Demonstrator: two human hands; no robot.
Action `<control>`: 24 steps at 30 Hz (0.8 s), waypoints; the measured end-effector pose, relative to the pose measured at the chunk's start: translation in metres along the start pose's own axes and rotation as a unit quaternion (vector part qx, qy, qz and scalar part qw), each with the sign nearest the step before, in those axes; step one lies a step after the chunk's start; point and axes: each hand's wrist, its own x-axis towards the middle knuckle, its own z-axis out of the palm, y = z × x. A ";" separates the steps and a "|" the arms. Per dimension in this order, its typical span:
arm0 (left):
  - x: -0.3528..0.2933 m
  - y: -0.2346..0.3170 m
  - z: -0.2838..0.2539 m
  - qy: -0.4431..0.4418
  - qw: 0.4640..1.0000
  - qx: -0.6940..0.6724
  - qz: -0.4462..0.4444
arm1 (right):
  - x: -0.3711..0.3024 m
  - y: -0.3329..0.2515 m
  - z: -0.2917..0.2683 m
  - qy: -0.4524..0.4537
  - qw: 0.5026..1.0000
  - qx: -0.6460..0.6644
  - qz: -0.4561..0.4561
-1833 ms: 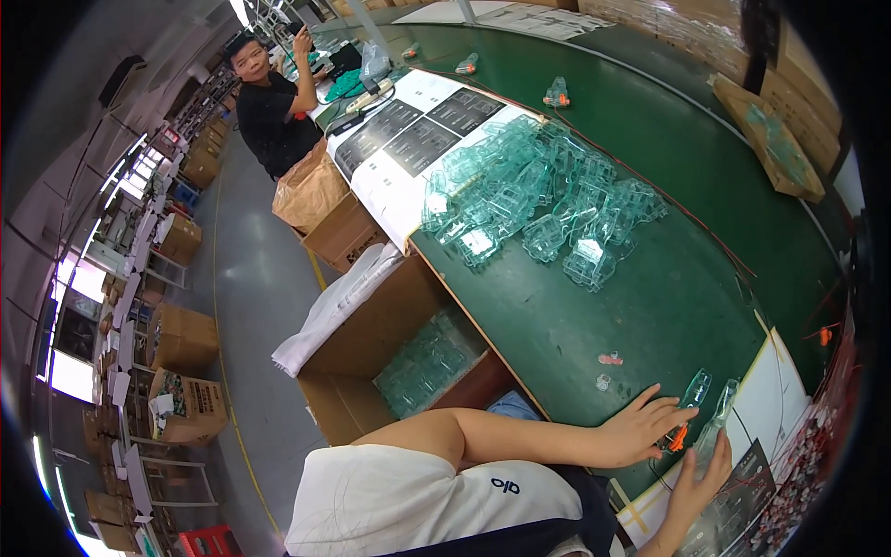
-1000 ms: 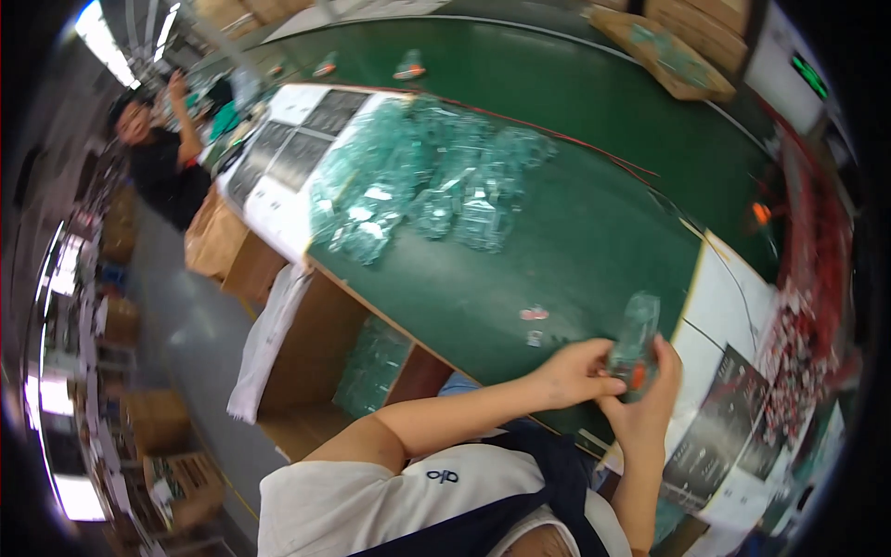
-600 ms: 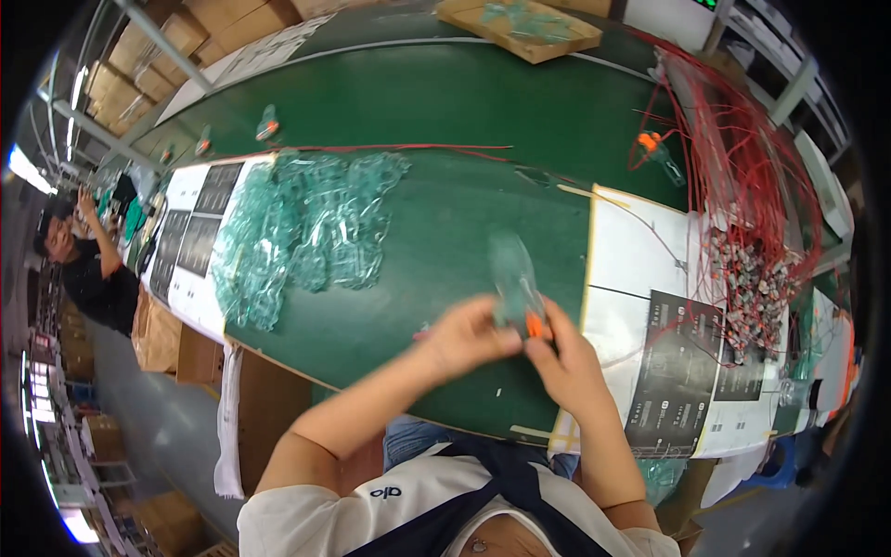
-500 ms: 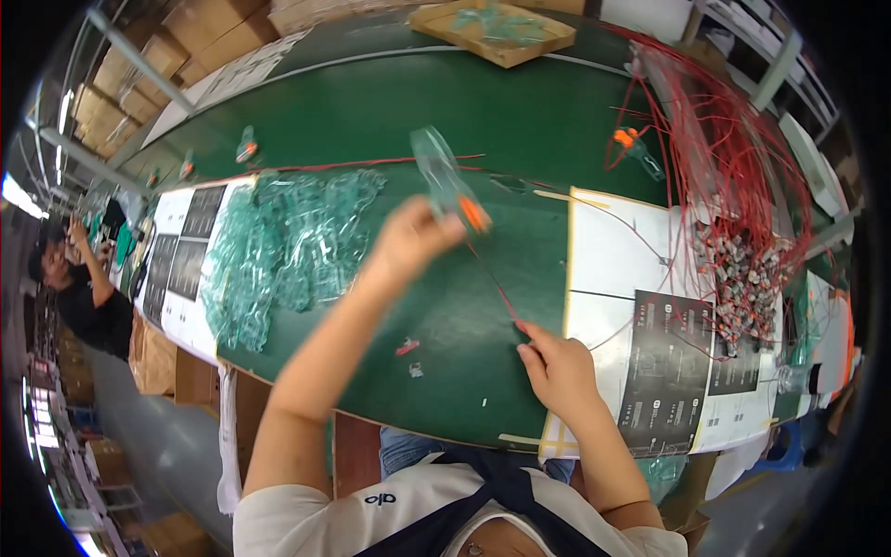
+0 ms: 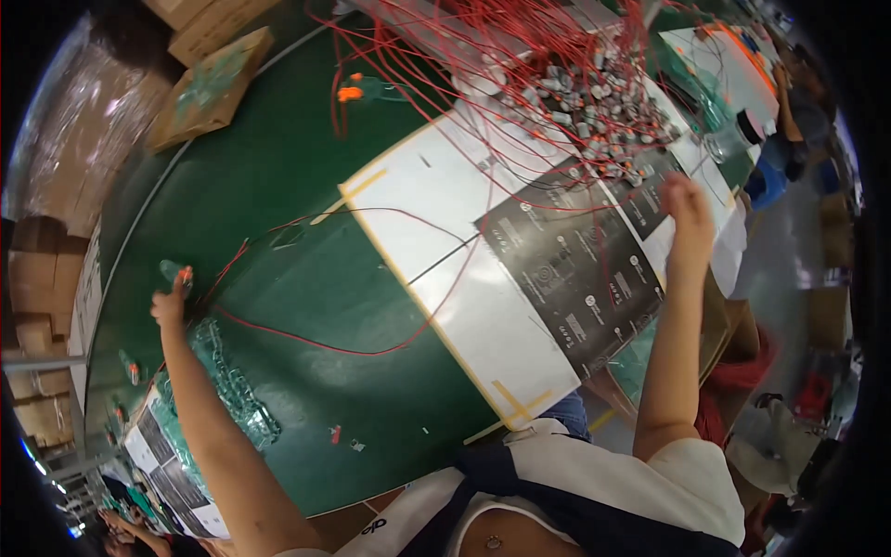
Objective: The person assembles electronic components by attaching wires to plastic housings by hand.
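Note:
My left hand (image 5: 169, 306) reaches to the left part of the green table, its fingers closed on a translucent green plastic piece with an orange part (image 5: 184, 276). A thin red wire (image 5: 371, 353) lies in a loop across the table from near that hand toward the white sheet (image 5: 427, 186). My right hand (image 5: 687, 206) is raised at the right, beside a pile of small grey parts (image 5: 594, 111) with red wires. Its fingers look curled but are smeared by motion, so whether it holds anything is unclear.
Clear green plastic pieces (image 5: 237, 390) lie heaped by my left forearm. Another orange-and-green piece (image 5: 357, 90) lies near the tangled red wires (image 5: 408, 37). A cardboard tray (image 5: 167, 130) stands at the far left. Small scraps (image 5: 336, 433) lie near the front edge; a clear bottle (image 5: 729, 139) is at right.
My view has swung to the right. My left hand has carried the plastic piece leftward. My right hand has left the wire and moved right, up by the pile of grey parts.

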 end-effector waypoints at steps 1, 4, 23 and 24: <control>-0.007 0.011 0.008 0.019 0.998 0.058 -0.004 | 0.024 0.017 -0.023 0.030 0.990 0.126 0.063; -0.030 0.097 -0.012 0.042 0.981 -0.066 0.176 | 0.059 0.045 -0.057 -0.045 0.991 -0.119 0.032; -0.126 0.446 -0.141 -0.105 0.730 -0.122 0.665 | 0.030 0.070 -0.118 0.003 0.961 0.276 0.015; -0.125 0.443 -0.142 -0.065 0.748 -0.171 0.638 | 0.037 0.067 -0.127 -0.132 0.864 0.484 -0.043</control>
